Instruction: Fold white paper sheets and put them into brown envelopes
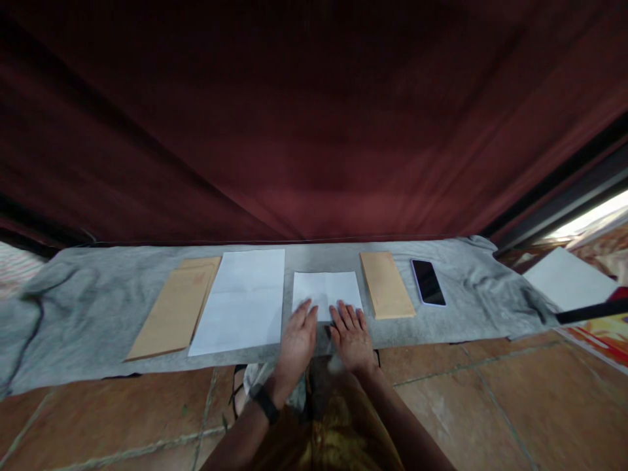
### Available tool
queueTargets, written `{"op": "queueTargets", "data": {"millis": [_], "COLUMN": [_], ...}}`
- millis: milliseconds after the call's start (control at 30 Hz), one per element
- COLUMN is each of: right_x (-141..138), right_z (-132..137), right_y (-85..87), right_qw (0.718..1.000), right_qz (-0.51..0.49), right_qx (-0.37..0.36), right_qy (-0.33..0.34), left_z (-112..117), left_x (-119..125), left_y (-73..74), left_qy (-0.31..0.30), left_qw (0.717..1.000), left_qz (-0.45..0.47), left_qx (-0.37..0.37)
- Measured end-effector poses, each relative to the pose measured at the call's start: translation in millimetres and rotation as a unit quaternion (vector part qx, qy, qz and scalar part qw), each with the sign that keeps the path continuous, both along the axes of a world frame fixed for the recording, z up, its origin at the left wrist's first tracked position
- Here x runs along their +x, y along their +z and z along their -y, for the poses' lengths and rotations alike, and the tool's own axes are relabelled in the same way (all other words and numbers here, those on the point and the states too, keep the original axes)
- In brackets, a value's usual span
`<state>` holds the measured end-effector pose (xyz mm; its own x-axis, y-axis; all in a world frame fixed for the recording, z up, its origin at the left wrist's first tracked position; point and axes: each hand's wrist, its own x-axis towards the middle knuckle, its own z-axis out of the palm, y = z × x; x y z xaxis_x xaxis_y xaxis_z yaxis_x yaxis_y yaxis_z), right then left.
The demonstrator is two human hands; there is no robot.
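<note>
A folded white sheet of paper (326, 286) lies in front of me on the grey cloth. On its near left corner rests my left hand (298, 335), thumb and fingers stretched forward and a little apart. My right hand (352, 339) lies flat with fingers spread over the near right edge of the same paper. Left of it is a larger white sheet of paper (243, 301), with faint creases. To the right sits a stack of brown envelopes (387, 286).
More brown envelopes (171, 307) lie at the left. A phone (428, 282) with a dark screen is at the right. Grey cloth (485, 288) covers the narrow surface, and dark red fabric (314, 163) hangs behind it. Tiled floor (451, 399) shows below.
</note>
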<state>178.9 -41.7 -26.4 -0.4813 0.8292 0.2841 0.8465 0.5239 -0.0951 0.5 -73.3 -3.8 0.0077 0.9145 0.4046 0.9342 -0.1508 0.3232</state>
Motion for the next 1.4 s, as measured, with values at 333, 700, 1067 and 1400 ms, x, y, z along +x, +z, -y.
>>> {"op": "queueTargets", "data": {"millis": [333, 700, 1067, 1400], "right_x": [4, 19, 38, 46], "right_z": [3, 16, 24, 30], "right_y": [4.3, 9.0, 1.4, -7.0], "right_qw": [1.0, 0.999, 0.999, 0.997], "right_qz": [-0.009, -0.022, -0.038, -0.042], "right_qx": [-0.012, -0.032, -0.01, -0.005], "right_qy": [0.009, 0.013, -0.026, -0.072], "left_z": [24, 28, 44, 46], "left_x": [24, 16, 4, 3], "left_y": [-16.0, -15.9, -14.4, -12.1], "left_qy": [-0.077, -0.065, 0.012, 0.018], "left_qw": [0.988, 0.989, 0.991, 0.993], "left_qz": [-0.098, -0.099, -0.105, -0.092], "left_qx": [-0.087, -0.091, -0.082, -0.075]}}
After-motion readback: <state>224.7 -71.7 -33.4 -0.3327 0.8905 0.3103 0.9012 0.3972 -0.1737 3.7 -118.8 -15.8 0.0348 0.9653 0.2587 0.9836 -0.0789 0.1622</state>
